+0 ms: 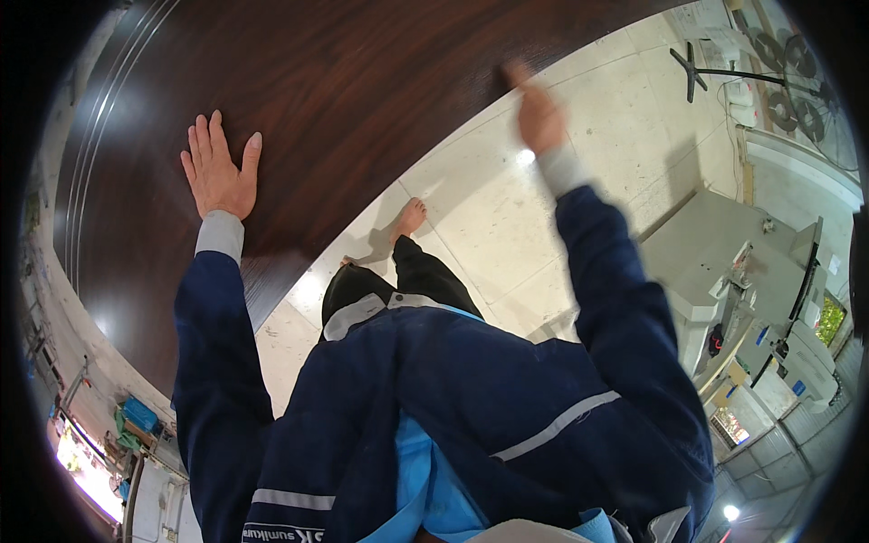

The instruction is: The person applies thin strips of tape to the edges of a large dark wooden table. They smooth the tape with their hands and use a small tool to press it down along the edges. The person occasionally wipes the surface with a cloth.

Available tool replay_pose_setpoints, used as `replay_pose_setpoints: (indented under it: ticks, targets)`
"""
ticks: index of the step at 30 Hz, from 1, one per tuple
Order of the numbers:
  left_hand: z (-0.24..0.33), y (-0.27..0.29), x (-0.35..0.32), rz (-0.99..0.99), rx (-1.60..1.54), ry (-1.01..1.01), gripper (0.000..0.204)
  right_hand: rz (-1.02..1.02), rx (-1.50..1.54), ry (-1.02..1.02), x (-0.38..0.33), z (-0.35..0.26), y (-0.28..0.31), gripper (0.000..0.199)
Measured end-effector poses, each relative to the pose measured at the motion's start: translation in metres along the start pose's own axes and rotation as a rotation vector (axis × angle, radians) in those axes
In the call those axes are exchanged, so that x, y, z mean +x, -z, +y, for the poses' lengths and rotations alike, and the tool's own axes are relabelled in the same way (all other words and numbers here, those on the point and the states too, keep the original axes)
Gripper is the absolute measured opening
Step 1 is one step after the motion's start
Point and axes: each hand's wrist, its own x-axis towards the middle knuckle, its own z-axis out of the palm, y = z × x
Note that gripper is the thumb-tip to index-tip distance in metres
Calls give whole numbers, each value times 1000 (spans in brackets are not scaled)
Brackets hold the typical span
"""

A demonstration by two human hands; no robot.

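Rests L grip (pixel 220 176) spread on flat dark-brown wood-grain panel (pixel 353 109), prob. heavy, stiff, slick. Can't judge closure of blurred R grip (pixel 541 118); hold by adjacent edge.

a panel (pixel 335 118) stretched ahead of the person (pixel 453 398) and round to the left, with grooves (pixel 101 113) along its far left side. the left hand (pixel 224 178) lay on it; the right hand (pixel 541 120) was out to the right, by the panel's near edge. a foot (pixel 413 215) was on the floor (pixel 489 195) between panel and person. a machine (pixel 715 244) stood rightward, a fan (pixel 738 74) farther forward.
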Motion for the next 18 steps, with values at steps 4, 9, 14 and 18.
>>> replay_pose_setpoints:
  ticks: [4,9,14,18]
  targets:
    - [3,4,0,4,-36,6,84,-725,-62,-131,-101,-134,-68,43]
    - [5,9,1,-6,-23,0,83,-275,-258,-128,-41,-54,-16,40]
    - [4,6,-1,21,-26,-18,82,113,-633,-259,85,68,85,53]
    - [5,5,-1,21,3,5,82,-79,-448,3,9,0,11,51]
